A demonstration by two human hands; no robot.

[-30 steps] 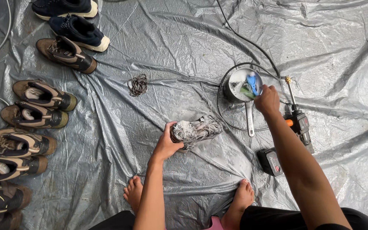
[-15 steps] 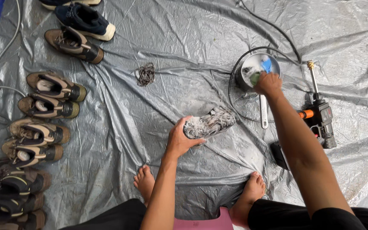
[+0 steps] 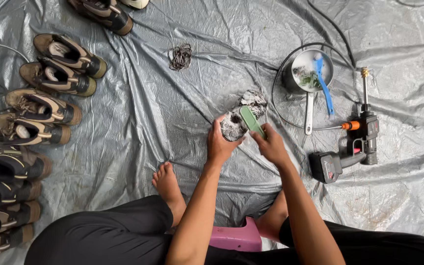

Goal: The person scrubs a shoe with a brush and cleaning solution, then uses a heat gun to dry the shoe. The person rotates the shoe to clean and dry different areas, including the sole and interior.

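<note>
Head view: at frame centre I see the left hand (image 3: 220, 145) clenched around the heel end of a soapy shoe (image 3: 241, 117), lifted just above the grey tarp (image 3: 172, 122). The right hand (image 3: 271, 145) grasps a green brush (image 3: 251, 121), its head lying on the shoe. Upper right, a metal pot (image 3: 306, 73) holds a blue brush (image 3: 324, 83); a cordless spray gun (image 3: 350, 147) lies just below it. Rows of shoes (image 3: 40, 113) line the left edge. A pink stool (image 3: 236, 238) shows at bottom centre.
</note>
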